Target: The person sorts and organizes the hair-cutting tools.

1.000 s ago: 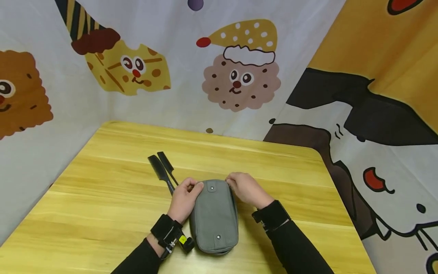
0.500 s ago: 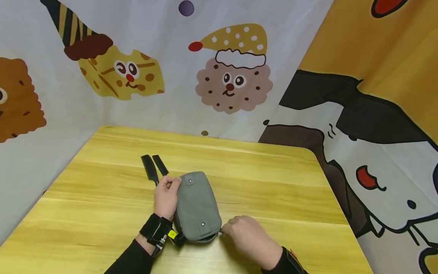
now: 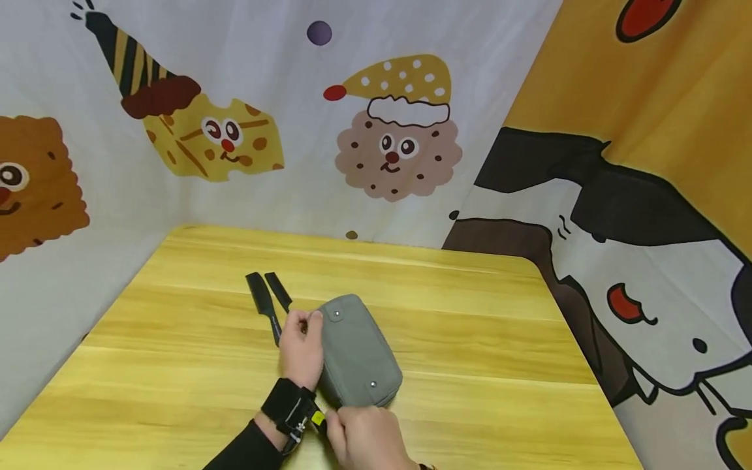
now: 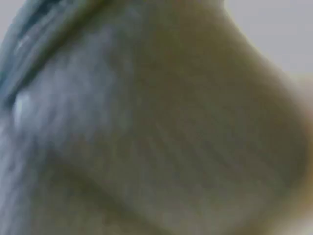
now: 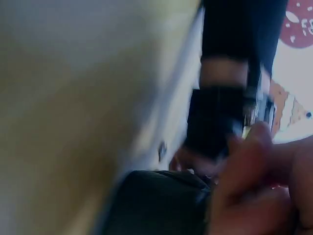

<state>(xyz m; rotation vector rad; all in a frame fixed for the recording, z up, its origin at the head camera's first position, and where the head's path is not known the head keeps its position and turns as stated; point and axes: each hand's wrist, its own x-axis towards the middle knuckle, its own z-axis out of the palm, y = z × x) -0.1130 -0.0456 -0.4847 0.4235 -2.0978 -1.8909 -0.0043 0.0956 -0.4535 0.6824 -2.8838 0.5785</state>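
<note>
A grey zip pouch (image 3: 361, 352) with two snap studs lies tilted on the table. At its upper left corner my left hand (image 3: 301, 349) grips the edge, thumb on top. My right hand (image 3: 370, 437) is at the pouch's near end with curled fingers, pinching at the zip edge; the zipper pull itself is hidden. In the right wrist view, bent fingers (image 5: 249, 171) show close against the dark pouch (image 5: 156, 205). Blurred grey fabric of the pouch (image 4: 171, 122) fills most of the left wrist view.
Two black combs, a wider comb (image 3: 261, 297) and a narrower comb (image 3: 278, 290), lie left of the pouch, their handles partly behind the left hand. The wooden table (image 3: 470, 313) meets a cartoon-printed curtain (image 3: 247, 202) at the back.
My right hand has travelled from the pouch's upper right corner down its right side and round to the near end. The pouch has turned, its near end swinging right; my left hand keeps hold.
</note>
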